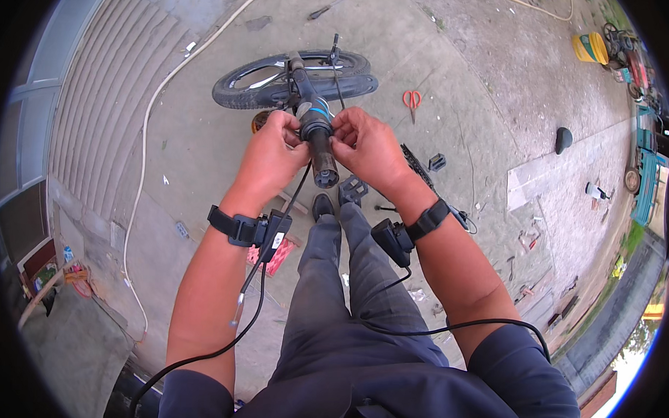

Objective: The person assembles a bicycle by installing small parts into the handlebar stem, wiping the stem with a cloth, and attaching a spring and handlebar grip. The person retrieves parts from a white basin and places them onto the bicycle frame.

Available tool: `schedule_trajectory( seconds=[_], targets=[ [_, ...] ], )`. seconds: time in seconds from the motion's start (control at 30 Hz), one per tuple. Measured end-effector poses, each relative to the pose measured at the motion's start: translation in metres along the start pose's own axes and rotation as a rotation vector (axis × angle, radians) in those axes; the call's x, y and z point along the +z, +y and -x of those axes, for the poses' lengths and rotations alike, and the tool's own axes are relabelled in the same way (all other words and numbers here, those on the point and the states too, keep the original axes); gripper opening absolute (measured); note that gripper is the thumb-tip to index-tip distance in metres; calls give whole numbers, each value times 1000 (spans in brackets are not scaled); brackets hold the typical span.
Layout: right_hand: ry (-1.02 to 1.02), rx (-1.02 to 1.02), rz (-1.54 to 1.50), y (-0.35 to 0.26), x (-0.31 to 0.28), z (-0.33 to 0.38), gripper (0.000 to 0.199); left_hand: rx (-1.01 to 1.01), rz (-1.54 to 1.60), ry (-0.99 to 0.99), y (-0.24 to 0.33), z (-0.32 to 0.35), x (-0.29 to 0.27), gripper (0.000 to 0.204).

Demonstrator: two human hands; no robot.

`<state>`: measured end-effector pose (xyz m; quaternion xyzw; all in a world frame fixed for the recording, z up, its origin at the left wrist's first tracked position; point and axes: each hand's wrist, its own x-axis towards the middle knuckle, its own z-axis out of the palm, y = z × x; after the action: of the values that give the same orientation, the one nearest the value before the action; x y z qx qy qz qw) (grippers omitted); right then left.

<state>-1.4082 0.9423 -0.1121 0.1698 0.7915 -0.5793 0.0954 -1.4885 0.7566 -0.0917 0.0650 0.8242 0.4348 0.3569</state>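
On a dark tube (324,163), a collar (316,125) is being held between the left hand (268,155) and right hand (373,148), both curled nearly closed.

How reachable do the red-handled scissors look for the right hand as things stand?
Probably not reachable without bending: the right hand is at the dark tube; the scissors lie on the ground below.

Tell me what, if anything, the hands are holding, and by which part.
The left hand and right hand are at opposite sides of the dark ring on the bike tube; whether they grip it or only touch it cannot be told.
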Motion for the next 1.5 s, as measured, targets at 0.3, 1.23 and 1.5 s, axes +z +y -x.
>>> schedule_trajectory(
  seconds=[0.3, 1.23, 1.5],
  targets=[
    [29, 6, -56, 0, 2, 0, 29, -2, 76, 3, -3, 0, 3, 38],
    [-19, 69, -28, 7, 8, -4, 39, -104, 387, 95, -8, 11, 23, 57],
    [-14, 59, 33, 2, 10, -5, 45, -60, 450, 84, -24, 12, 25, 54]
  ],
)
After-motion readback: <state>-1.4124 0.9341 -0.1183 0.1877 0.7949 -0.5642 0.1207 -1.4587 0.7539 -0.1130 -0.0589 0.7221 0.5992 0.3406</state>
